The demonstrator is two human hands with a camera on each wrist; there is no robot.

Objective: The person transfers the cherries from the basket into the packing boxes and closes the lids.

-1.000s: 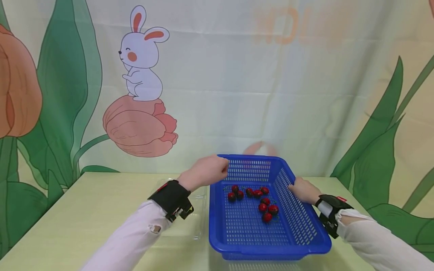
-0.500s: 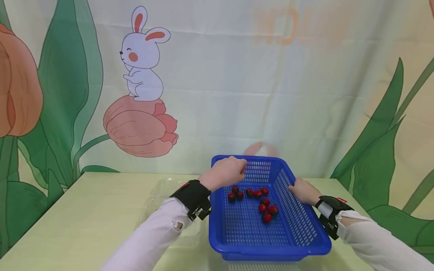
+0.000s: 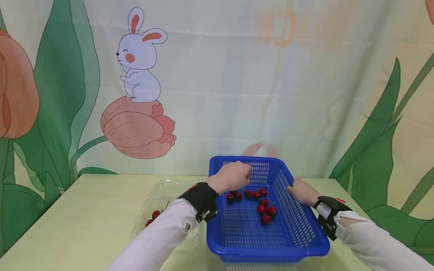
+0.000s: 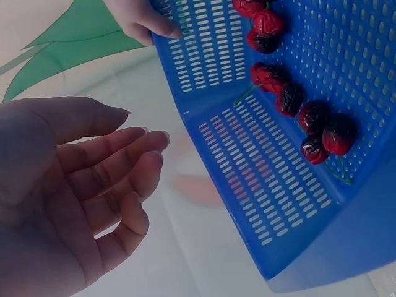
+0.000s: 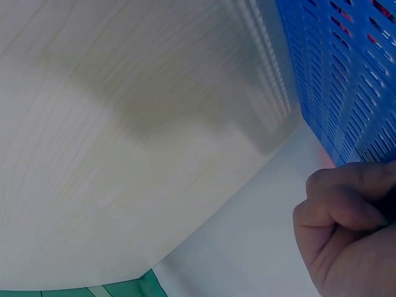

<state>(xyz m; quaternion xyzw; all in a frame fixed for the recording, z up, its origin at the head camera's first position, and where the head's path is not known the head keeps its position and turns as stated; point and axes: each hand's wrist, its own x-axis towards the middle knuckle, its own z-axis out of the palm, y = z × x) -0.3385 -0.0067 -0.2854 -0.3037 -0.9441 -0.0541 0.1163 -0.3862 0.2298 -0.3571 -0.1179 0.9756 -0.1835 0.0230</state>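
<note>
Cherries (image 3: 256, 200) lie scattered in the far half of a blue basket (image 3: 271, 248), just below and to the right of the left hand (image 3: 231, 176), which hovers over the far-left corner with fingers loosely curled and empty. The right hand (image 3: 301, 191) grips the basket's right rim, farther from the fruit.

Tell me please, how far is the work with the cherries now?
Most cherries already lie in the blue basket. The left hand hangs empty over them, and the right hand grips the basket's wall. A few cherries in the clear box remain.
</note>
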